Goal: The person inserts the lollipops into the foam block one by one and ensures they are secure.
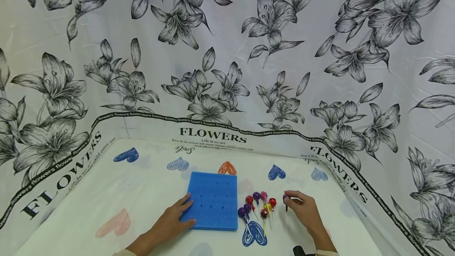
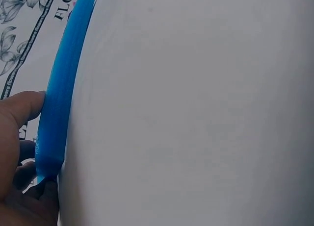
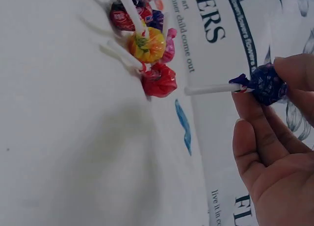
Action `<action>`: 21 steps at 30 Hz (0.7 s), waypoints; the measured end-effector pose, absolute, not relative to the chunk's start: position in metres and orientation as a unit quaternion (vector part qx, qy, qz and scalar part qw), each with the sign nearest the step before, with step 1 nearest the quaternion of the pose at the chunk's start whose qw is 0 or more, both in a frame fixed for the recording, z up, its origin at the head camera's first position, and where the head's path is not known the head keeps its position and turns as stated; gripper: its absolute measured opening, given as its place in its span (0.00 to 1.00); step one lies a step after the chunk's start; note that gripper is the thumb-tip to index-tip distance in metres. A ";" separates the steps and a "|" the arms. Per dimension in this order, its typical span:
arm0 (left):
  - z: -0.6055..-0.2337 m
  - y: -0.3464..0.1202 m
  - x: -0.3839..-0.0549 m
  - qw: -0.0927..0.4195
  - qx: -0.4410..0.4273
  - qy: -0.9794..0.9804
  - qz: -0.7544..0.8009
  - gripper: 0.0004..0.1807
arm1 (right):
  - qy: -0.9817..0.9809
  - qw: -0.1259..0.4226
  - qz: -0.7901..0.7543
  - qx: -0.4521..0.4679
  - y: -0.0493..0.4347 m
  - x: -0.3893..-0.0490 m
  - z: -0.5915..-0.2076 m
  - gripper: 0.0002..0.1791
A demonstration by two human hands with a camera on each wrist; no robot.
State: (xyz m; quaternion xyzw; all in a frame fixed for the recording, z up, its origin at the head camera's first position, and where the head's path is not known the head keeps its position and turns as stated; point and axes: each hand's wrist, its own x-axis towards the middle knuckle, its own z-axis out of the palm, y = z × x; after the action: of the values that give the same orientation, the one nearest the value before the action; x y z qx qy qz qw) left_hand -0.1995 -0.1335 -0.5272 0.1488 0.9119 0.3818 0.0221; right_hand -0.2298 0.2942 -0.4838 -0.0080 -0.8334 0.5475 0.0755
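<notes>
A blue foam block (image 1: 213,216) with several small holes in its top lies flat on the cloth. My left hand (image 1: 174,218) grips its near left corner, thumb along the front and fingers at the left side; the left wrist view shows the block (image 2: 64,88) edge-on between them. My right hand (image 1: 305,210) pinches a purple-wrapped lollipop (image 3: 269,85) by its candy head between thumb and fingers. Its white stick points away from the palm in the right wrist view. Between block and right hand lies a group of lollipops, including a red one (image 1: 272,201) and a yellow one (image 3: 147,45).
A white cloth (image 1: 153,185) printed with hearts covers the table. Behind it hangs a white curtain (image 1: 227,50) with black flower drawings and lettering. A dark object (image 1: 298,250) shows at the bottom edge near the right wrist.
</notes>
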 end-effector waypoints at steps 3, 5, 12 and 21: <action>-0.527 -0.133 -0.200 0.021 0.147 0.911 0.384 0.40 | -0.824 0.087 0.560 0.004 0.293 -0.231 -0.478 0.13; -0.527 -0.133 -0.200 0.021 0.147 0.911 0.385 0.40 | -0.819 0.097 0.565 0.011 0.292 -0.232 -0.475 0.13; -0.529 -0.135 -0.199 0.011 0.164 0.905 0.391 0.40 | -0.799 0.139 0.583 0.050 0.287 -0.235 -0.462 0.13; -0.532 -0.137 -0.200 0.006 0.174 0.905 0.389 0.41 | -0.788 0.142 0.594 0.074 0.265 -0.232 -0.435 0.14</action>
State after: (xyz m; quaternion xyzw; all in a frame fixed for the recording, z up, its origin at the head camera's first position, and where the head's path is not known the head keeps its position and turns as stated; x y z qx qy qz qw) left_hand -0.1996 -0.1371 -0.5325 0.1743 0.9048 0.3886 0.0056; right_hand -0.2324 0.2650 -0.4349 0.0742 -0.7884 0.5941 0.1416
